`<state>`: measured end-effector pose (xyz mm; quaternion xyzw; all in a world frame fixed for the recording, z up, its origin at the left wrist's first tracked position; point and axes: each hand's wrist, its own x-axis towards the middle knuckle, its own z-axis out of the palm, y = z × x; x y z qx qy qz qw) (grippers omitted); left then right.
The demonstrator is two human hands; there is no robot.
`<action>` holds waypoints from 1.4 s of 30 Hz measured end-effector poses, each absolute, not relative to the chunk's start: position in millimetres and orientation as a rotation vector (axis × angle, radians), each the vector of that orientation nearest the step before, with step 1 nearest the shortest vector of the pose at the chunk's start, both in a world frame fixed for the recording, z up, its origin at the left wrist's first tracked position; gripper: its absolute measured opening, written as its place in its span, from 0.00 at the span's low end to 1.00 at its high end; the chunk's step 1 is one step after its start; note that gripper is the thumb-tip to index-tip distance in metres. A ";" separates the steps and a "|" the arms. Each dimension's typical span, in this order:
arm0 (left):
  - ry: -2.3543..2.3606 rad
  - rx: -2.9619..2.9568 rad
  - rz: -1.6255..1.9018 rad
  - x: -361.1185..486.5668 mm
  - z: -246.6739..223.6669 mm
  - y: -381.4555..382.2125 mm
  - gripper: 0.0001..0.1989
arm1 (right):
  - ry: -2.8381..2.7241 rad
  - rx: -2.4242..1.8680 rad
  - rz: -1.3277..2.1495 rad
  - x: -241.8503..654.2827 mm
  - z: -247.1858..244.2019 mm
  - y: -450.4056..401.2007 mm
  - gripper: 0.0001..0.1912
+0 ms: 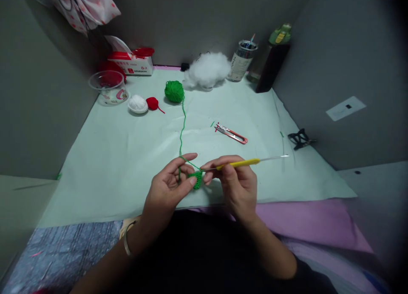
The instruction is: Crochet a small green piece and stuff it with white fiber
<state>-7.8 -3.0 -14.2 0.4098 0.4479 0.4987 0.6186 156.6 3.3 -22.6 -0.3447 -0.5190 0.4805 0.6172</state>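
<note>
Between thumb and fingers my left hand [168,184] pinches a small piece of green crochet [197,181]. Green yarn [181,132] runs over the left fingers and back to a green yarn ball [174,91]. My right hand [239,183] is closed around the yellow handle of a crochet hook [240,163]. The hook's thin metal tip meets the top edge of the green piece; its other metal end points right. Exactly how the tip sits in the stitches is too small to tell.
Thread snips [232,133] lie ahead of my right hand. Farther back are a white yarn ball [138,103], a red yarn ball [152,103], a plastic tub [111,94], white stuffing [208,69], a pen cup [240,64] and a bottle [270,64]. A black claw clip [299,139] lies right.
</note>
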 end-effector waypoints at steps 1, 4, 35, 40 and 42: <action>1.017 0.928 1.148 -7.9 -14.6 -2.7 0.18 | -1.168 -0.772 1.144 156.5 -22.6 4.9 0.09; 1.007 0.909 1.149 -7.9 -16.0 -2.9 0.17 | -1.140 -0.739 1.190 156.9 -22.7 7.0 0.09; 1.068 0.980 1.182 -8.7 -14.7 -1.9 0.17 | -1.223 -0.722 1.153 159.7 -24.1 5.4 0.09; 1.127 1.009 1.209 -8.1 -15.0 -3.5 0.17 | -1.242 -0.736 1.124 159.7 -20.7 2.5 0.09; 1.162 1.048 1.211 -7.8 -15.3 -4.7 0.17 | -1.255 -0.733 1.108 159.2 -19.8 1.2 0.09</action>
